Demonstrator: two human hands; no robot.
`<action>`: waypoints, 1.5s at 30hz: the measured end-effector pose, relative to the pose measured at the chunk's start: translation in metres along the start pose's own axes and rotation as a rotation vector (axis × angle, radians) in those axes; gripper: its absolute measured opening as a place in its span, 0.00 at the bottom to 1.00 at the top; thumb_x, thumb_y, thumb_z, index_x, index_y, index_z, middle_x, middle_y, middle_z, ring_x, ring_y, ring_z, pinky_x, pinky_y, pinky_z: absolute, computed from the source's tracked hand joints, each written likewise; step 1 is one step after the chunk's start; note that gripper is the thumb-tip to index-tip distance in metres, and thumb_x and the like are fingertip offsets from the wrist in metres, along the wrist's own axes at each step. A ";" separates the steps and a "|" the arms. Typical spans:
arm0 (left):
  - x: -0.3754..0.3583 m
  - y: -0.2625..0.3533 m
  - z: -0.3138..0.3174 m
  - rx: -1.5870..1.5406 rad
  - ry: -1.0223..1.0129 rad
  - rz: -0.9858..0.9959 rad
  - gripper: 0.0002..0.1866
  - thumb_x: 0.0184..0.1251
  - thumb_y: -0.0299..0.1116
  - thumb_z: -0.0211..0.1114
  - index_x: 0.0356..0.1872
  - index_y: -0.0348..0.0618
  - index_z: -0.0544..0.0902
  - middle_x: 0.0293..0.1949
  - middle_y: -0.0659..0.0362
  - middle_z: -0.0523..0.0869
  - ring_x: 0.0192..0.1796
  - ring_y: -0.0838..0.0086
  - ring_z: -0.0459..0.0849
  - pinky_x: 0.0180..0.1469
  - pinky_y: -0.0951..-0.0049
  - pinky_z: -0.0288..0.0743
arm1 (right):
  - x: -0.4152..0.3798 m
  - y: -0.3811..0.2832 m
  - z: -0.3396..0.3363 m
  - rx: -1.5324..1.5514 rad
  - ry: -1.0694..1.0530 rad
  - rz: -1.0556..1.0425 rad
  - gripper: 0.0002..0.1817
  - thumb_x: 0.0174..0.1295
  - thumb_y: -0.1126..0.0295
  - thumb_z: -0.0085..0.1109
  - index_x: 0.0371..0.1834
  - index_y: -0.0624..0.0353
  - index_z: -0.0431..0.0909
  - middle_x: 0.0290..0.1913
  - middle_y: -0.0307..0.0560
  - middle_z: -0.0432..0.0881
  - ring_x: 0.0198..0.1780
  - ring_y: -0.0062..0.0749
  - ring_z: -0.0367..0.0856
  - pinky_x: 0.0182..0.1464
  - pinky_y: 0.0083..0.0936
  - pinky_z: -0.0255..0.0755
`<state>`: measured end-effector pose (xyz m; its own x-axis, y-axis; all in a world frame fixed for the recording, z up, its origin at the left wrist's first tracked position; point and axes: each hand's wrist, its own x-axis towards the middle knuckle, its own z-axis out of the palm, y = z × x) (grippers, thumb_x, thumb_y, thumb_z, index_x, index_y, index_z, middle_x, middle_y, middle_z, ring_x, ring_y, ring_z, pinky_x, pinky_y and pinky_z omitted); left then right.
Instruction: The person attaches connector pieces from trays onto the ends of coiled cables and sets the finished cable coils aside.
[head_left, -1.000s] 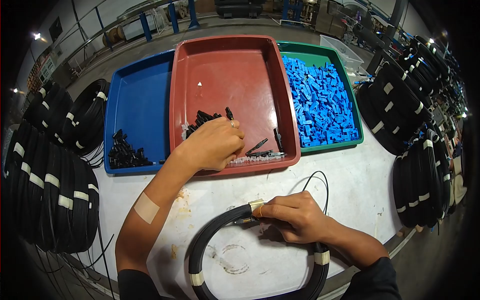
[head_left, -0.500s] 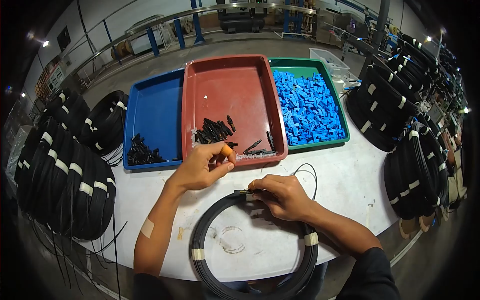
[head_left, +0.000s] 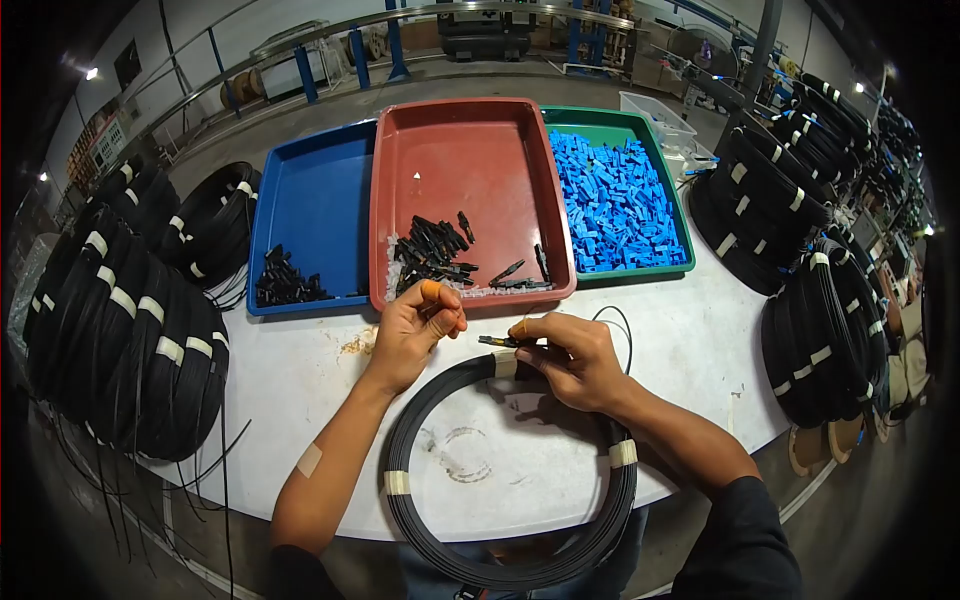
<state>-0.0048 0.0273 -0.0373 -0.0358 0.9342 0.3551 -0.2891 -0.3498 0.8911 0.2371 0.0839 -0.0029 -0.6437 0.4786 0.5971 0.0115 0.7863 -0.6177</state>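
Observation:
My right hand pinches a small black connector just above the top of a black cable coil. A thin cable loop rises behind that hand. My left hand is closed, thumb against fingertips, left of the connector and apart from it; whatever it may hold is too small to make out. Orange covers show on fingers of both hands. The coil lies at the table's front edge, bound with pale tape. Beyond my left hand, black connectors are heaped in the red tray.
A blue tray with black parts stands left of the red one. The green tray at the right holds many blue clips. Stacks of black coils flank the white table at left and right.
The connector has come up off the coil's taped top in my right hand and now shows more clearly. My left hand has turned more upright. The camera view has shifted slightly.

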 end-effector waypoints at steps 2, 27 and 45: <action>-0.003 -0.001 0.000 0.002 0.010 -0.005 0.09 0.71 0.29 0.71 0.42 0.42 0.78 0.41 0.59 0.83 0.41 0.76 0.83 0.45 0.76 0.76 | 0.001 0.001 -0.001 -0.007 0.016 -0.021 0.12 0.60 0.80 0.69 0.47 0.62 0.84 0.36 0.50 0.86 0.29 0.36 0.84 0.30 0.28 0.76; -0.015 0.021 0.022 0.362 -0.002 0.144 0.07 0.60 0.15 0.72 0.40 0.31 0.89 0.40 0.53 0.92 0.45 0.74 0.89 0.53 0.74 0.83 | 0.000 0.003 -0.001 -0.106 0.088 -0.149 0.12 0.56 0.84 0.70 0.44 0.65 0.87 0.33 0.51 0.87 0.29 0.35 0.87 0.28 0.26 0.76; -0.018 0.029 0.032 0.773 -0.007 0.243 0.10 0.54 0.21 0.79 0.39 0.35 0.92 0.35 0.54 0.94 0.36 0.73 0.93 0.43 0.76 0.85 | -0.002 0.010 -0.004 -0.260 0.084 -0.216 0.18 0.46 0.88 0.66 0.41 0.61 0.87 0.32 0.46 0.86 0.29 0.35 0.86 0.29 0.28 0.76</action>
<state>0.0178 -0.0017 -0.0086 -0.0057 0.8263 0.5632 0.4691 -0.4952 0.7312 0.2414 0.0917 -0.0083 -0.5877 0.3125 0.7463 0.0838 0.9409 -0.3280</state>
